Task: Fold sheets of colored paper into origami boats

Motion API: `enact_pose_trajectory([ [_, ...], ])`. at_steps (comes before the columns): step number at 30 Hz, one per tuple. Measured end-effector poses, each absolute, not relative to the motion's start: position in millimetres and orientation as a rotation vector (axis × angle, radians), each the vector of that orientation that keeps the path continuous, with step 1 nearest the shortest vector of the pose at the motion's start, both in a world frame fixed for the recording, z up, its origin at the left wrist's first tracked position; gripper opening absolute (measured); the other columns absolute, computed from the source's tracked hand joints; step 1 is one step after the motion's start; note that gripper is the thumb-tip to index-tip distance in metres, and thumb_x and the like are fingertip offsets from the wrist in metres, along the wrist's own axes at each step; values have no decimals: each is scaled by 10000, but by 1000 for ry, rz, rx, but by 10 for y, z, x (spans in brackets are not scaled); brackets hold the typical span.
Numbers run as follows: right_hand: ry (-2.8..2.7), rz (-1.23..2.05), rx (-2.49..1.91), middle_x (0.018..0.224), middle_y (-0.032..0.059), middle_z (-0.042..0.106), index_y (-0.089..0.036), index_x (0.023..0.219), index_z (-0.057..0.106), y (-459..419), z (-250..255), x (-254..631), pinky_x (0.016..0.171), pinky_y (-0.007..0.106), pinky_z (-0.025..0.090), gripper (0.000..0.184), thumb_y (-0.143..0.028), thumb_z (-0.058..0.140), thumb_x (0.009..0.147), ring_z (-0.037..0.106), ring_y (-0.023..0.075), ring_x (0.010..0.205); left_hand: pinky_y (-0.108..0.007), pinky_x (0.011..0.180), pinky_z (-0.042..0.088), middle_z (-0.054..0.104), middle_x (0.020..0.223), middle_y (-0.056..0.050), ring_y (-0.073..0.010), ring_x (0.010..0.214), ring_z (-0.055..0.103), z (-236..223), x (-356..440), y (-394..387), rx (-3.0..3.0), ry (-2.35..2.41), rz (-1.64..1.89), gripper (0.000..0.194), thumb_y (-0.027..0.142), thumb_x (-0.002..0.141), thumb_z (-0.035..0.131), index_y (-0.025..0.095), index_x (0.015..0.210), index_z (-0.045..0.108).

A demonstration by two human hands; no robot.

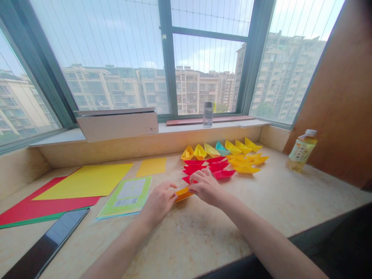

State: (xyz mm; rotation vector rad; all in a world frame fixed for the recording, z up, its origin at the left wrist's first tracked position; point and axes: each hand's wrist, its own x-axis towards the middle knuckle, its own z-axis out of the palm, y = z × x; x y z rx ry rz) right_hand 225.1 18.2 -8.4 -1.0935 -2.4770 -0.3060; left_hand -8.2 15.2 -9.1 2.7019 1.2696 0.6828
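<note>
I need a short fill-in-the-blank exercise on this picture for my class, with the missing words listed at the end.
1. Of the left grip and right grip, ___ touch the folded orange paper.
2. Counting from the left, the blue paper boat is ___ in the back row.
3. The cap of the drink bottle is ___.
4. Directly beneath the large yellow sheet lies a ___ sheet.

Missing words: both; fourth; white; red
</note>
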Motion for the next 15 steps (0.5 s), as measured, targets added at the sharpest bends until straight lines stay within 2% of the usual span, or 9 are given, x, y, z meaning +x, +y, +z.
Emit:
enact_pose_trajectory([
  [4,-2594,-353,-1071,906,34,681,-210,830,722,155,-6,2247,827,371,319,161,-241,612,944,524,198,888,-411,923,531,697,1093,-80,-235,992,667,-96,-99,175,2736,1180,774,174,194,880,577,214,914,746],
  [8,-2585,-366,-1152,832,20,675,-214,828,730,181,153,2437,845,348,343,146,-218,627,932,542,182,867,-411,947,531,668,1169,-97,-240,1083,644,-65,-132,195,2754,1112,984,250,273,922,551,215,1120,691],
  [11,-2512,-391,-1308,855,32,676,-203,781,730,166,320,2923,831,330,360,201,-200,607,940,559,182,889,-392,923,539,678,1139,-101,-233,1054,657,-53,-187,225,2757,1115,1083,237,300,956,497,203,1010,707],
  [15,-2400,-421,-1614,882,54,684,-196,786,743,43,515,3990,821,333,394,222,-202,589,945,596,195,886,-369,865,556,697,1103,-97,-227,971,688,-64,-214,253,2765,1159,1010,284,335,961,473,201,877,709],
])
